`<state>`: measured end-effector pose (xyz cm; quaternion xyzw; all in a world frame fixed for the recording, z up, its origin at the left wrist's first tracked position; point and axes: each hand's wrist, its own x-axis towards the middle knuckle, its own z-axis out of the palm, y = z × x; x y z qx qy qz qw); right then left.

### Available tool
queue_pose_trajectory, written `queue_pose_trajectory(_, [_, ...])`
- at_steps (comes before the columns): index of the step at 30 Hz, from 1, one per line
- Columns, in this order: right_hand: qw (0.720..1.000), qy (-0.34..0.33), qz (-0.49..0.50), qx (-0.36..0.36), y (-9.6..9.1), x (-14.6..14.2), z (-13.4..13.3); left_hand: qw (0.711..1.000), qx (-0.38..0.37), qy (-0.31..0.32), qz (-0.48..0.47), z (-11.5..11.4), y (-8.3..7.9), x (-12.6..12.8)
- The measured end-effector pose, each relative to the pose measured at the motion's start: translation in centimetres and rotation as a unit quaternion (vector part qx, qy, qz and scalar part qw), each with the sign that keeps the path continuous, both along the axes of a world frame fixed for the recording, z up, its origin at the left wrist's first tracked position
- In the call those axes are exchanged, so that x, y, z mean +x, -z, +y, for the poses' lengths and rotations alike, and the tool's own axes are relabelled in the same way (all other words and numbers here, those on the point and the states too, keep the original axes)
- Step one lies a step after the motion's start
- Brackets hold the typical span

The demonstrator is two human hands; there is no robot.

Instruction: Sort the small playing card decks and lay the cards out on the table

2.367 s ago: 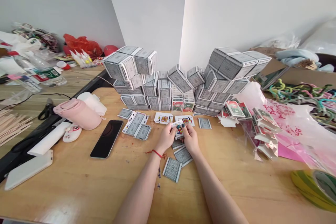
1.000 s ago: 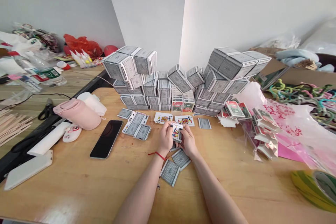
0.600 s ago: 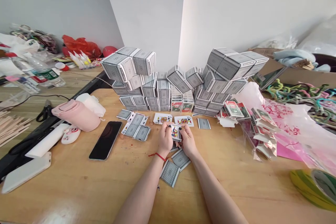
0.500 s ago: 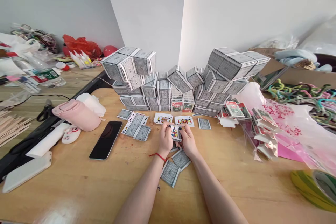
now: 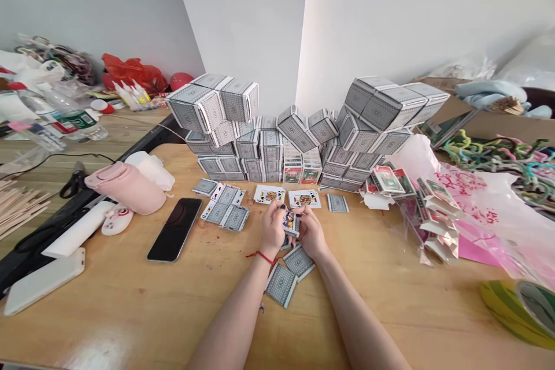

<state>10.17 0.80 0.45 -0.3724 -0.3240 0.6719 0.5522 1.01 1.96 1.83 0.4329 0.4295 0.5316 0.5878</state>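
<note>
My left hand, with a red string at the wrist, is closed on a playing card that shows a picture face. From the other side my right hand pinches the same card along its upper right edge. Whether more cards lie beneath it, I cannot tell. Under the hands, several patterned cards lie face down on the table, partly covered by my fingers. Just beyond are two face-up picture cards side by side. A loose group of cards lies left of my hands, and a single card to the right.
Blocks of folded cards form a stacked structure along the back, with more blocks on its right. A phone and pink bottle stand left. Opened card boxes, plastic wrapping and a tape roll lie right.
My right fingers have shifted along the top edge of the card, and the card sits at a slightly different angle. The things on the table have not moved.
</note>
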Motion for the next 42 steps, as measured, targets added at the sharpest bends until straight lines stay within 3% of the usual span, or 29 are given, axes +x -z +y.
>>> queue_pose_trajectory(4, [0.999, 0.009, 0.018, -0.035, 0.1, -0.1, 0.2, 1.0, 0.005, 0.029, -0.003, 0.1, 0.7, -0.2])
queue_pose_trajectory(9, [0.99, -0.127, 0.033, -0.058, 0.2, 1.2, 0.4, 0.991, 0.083, 0.011, 0.1, 0.3, 1.1, -0.9])
queue_pose_trajectory(12, [0.985, -0.164, 0.032, -0.047, 0.4, 2.1, 0.4, 0.98, 0.123, 0.007, 0.158, 0.3, 1.2, -1.1])
queue_pose_trajectory(17, [0.99, -0.135, 0.015, -0.033, 0.7, 2.1, 0.3, 0.973, 0.126, -0.008, 0.191, 0.3, 0.9, -0.8])
queue_pose_trajectory(22, [0.998, -0.055, 0.01, -0.026, 1.0, 1.2, 0.5, 0.971, 0.096, -0.069, 0.209, 0.9, 0.7, -0.8])
queue_pose_trajectory(28, [1.0, 0.02, -0.023, 0.008, 1.1, 0.7, 0.4, 0.969, 0.107, -0.029, 0.221, 1.1, 1.1, -0.6])
queue_pose_trajectory(34, [0.999, -0.015, -0.032, 0.014, 0.6, 0.9, 0.3, 0.964, 0.119, -0.054, 0.232, 1.1, 1.2, -0.7])
queue_pose_trajectory(42, [0.995, -0.028, -0.088, 0.028, 1.0, 1.3, 0.5, 0.969, 0.118, -0.035, 0.215, 1.3, 0.6, -1.0])
